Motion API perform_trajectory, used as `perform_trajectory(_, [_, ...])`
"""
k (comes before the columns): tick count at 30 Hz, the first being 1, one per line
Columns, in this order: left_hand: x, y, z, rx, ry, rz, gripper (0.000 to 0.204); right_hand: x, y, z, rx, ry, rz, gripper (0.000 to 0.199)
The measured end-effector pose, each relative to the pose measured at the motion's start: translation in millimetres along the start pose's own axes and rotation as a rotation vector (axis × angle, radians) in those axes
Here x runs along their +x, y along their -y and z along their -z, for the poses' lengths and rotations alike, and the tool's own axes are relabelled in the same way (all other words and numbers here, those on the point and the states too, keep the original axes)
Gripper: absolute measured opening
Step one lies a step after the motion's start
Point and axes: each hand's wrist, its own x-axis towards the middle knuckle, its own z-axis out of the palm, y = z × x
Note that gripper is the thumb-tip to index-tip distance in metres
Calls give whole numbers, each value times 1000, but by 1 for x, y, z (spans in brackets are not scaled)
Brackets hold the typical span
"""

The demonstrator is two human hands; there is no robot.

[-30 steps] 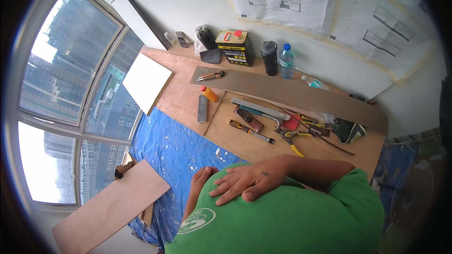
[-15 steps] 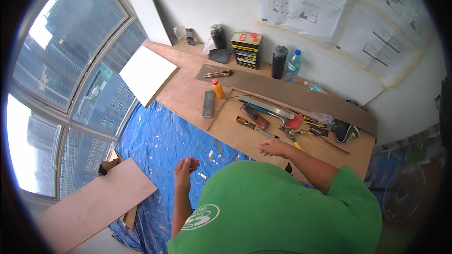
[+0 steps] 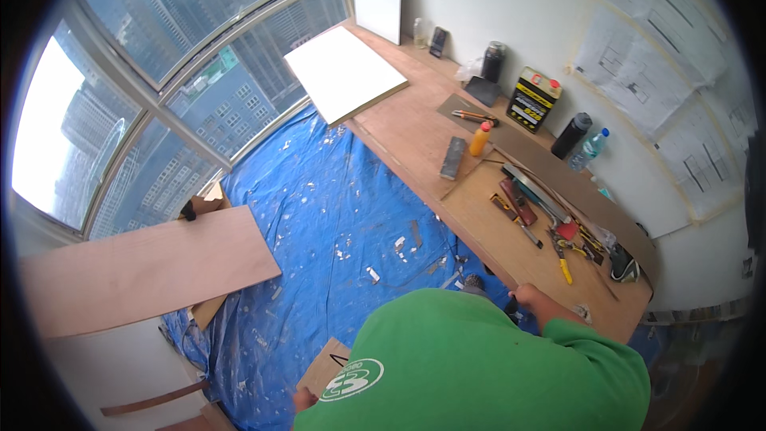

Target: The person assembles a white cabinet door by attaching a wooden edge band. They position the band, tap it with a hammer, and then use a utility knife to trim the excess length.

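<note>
Showing against blue plastic sheeting (image 3: pixel 319 231), beside the left hand (image 3: pixel 305 399): flat brown sheet with black marking (image 3: pixel 323 365), partly hidden by green shirt (image 3: pixel 479 351). Probably light, stiff; take by edges. Left grip unclear. Right hand (image 3: pixel 530 299) at wooden worktop (image 3: pixel 471 211) front edge; cannot tell its grip.

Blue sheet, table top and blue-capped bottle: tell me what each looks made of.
Blue sheet: probably plastic tarpaulin, slightly glossy, judging by its creases and sheen.
Table top: likely plywood, matt and seemingly unpainted, from its tan, wood-like colour.
Blue-capped bottle: plastic by the look, smooth and see-through, though glass can't be ruled out.
</note>
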Motion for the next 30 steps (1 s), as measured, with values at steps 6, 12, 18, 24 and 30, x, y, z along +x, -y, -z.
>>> perform_trajectory(6, [-21,59,-53,-159,163,25,29,7,98,17,-22,-24,143,45])
perform_trajectory(12, [-1,18,-68,-598,311,-59,26,41,221,81,109,-100,329,39])
perform_trajectory(18, [-40,-63,-26,-413,25,-250,30,78,306,103,76,-87,371,38])
perform_trajectory(24, [-28,-72,-20,-413,-1,-46,33,149,353,80,-392,172,505,56])
perform_trajectory(30, [4,-88,-35,-37,10,-113,36,225,436,120,-267,184,331,41])
